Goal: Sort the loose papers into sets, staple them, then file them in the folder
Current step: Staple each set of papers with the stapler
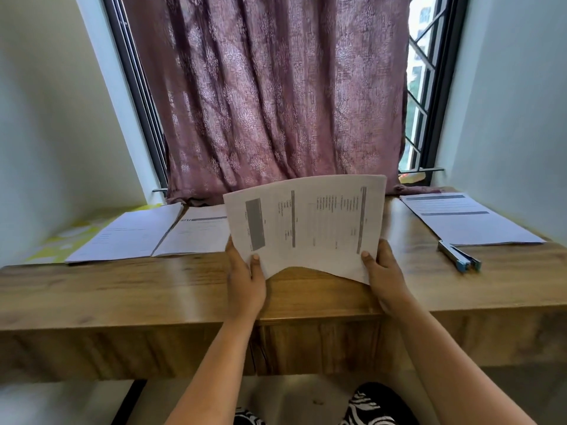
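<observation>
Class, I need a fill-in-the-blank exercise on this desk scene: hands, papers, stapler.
1. The held paper stack is gripped by ____ hands.
2. The stapler lies on the desk's ____ side.
3. The stapler's far end touches the ____ paper set.
4. The curtain behind the wooden desk is ____ in colour.

Missing words: both; right; right-hand; purple

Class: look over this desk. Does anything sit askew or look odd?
Yes. The held papers are turned sideways, their print running vertically, and their lower edge bows upward between the left hand and right hand.
</observation>
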Demonstrator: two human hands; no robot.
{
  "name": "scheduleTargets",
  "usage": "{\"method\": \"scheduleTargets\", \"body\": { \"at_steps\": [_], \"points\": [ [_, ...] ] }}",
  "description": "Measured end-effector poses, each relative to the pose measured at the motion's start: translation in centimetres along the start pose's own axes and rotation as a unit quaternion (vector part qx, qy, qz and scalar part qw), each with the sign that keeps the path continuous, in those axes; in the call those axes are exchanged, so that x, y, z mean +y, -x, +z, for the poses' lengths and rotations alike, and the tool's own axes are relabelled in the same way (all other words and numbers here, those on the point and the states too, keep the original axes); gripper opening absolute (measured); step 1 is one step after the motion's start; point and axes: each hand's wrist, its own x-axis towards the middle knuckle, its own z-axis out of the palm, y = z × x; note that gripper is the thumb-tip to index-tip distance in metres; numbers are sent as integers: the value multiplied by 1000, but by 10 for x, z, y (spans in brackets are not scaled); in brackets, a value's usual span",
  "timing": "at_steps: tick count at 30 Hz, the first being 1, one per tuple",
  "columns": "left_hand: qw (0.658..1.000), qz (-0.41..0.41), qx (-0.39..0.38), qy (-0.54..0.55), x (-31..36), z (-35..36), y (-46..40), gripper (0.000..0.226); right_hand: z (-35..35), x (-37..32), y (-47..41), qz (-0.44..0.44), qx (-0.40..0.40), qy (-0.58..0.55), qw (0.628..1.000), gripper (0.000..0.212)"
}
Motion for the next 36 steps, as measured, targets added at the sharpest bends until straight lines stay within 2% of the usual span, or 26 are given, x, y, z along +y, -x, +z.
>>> {"method": "scheduleTargets", "body": {
  "at_steps": [3,7,10,13,15,18,21,23,25,27,28,32,34,36],
  "points": [
    [1000,8,10,-14,-1,-3,0,33,2,-5,3,-18,28,56,998,36],
    [1000,-8,3,7,7,-8,-5,24,-1,-13,0,-34,43,105,993,37],
    [997,-64,-26,34,0,-10,-1,25,-1,-6,1,27,13,102,994,40],
    [996,-73,-18,55,7,-18,-7,20,-7,-9,-6,34,14,54,998,37],
    [989,-107,-43,97,16,-24,-16,20,-16,-23,-16,48,19,28,998,33],
    [966,-170,-56,184,19,-30,-25,24,-29,-46,-26,136,-40,-43,989,23],
    [955,-200,-38,216,13,-29,-22,26,-35,-57,-29,218,-93,-92,967,24],
    [942,-229,-31,243,10,-23,-15,28,-34,-55,-27,250,-78,-195,945,32],
    [934,-242,-28,260,10,-16,-10,35,-25,-51,-18,260,-41,-343,902,34],
    [933,-246,-23,262,9,-4,-6,39,-9,-44,-9,254,-6,-429,867,37],
    [931,-253,-19,261,9,2,-5,37,2,-41,-4,247,1,-436,866,37],
    [921,-281,-17,268,16,20,7,31,36,-32,4,218,22,-328,919,37],
    [930,-280,24,238,24,21,11,33,36,-36,-1,203,43,-303,930,39],
    [962,-220,97,129,40,13,4,64,27,-43,-10,170,37,-259,950,35]
  ]
}}
